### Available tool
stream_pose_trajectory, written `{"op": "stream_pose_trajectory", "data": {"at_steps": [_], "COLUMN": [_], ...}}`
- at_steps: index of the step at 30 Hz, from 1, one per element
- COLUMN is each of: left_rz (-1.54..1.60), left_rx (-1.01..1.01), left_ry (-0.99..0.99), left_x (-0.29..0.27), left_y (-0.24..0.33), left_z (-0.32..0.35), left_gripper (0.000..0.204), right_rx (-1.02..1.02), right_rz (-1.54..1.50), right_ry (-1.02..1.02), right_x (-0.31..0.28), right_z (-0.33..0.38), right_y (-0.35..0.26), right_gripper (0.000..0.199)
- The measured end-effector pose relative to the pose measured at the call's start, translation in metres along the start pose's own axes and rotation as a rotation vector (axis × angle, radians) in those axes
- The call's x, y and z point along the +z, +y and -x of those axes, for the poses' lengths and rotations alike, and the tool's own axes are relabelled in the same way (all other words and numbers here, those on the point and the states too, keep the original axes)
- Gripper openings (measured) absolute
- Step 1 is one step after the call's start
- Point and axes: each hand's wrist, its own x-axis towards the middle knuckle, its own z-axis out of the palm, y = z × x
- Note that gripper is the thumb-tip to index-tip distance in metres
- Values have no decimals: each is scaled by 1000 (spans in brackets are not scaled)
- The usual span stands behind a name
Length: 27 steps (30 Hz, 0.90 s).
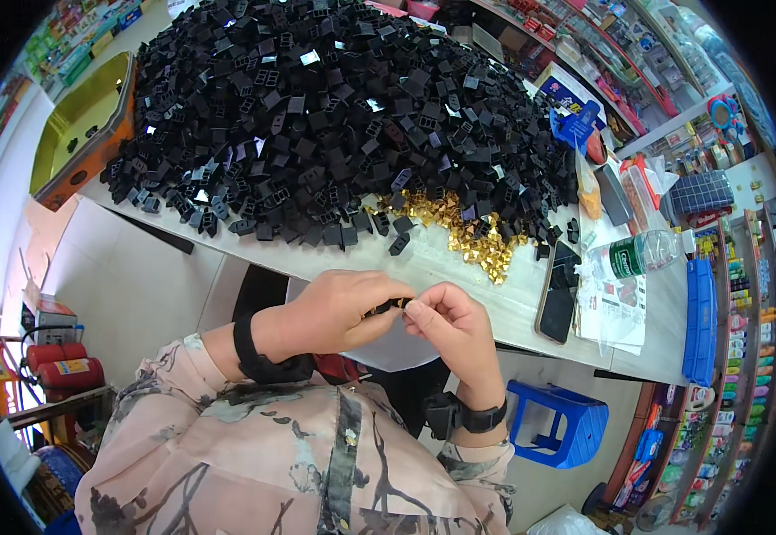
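Observation:
My left hand (345, 308) is closed around a small black plastic piece (379, 308), mostly covered by the fingers. Close against it, my right hand (448, 323) pinches with thumb and forefinger at the piece's end, where a bit of gold colour shows. What exactly the right fingertips hold is too small to make out. Both hands are just off the table's near edge. Beyond them lies a big heap of black plastic pieces (316, 116), box-like and hollow. Small shiny gold pieces (486, 245) form a pile at the heap's near side.
An orange box (125, 134) with a yellow inside stands at the left. On the table's right are a phone (557, 294), a clear bottle (642, 256) lying down, and a blue basket (700, 321). Below is a blue stool (566, 428); fire extinguishers (69, 376) stand left.

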Motion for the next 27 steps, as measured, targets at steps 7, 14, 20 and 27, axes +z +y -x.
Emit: {"op": "stream_pose_trajectory", "data": {"at_steps": [7,14,20,27], "left_rz": [106,120,-23,28], "left_rx": [79,37,89,90], "left_ry": [69,90,57,61], "left_x": [4,8,7,7], "left_y": [0,0,1,-2], "left_z": [-2,-6,-7,-3], "left_gripper": [28,27,29,30], "right_rx": [89,11,13,75], "right_rz": [-124,-171,-94,-99], "right_ry": [-53,34,30,2], "right_x": [-4,-3,-2,-2], "right_z": [1,5,5,2], "right_y": [-8,-1,3,-1], "right_gripper": [13,10,10,9]}}
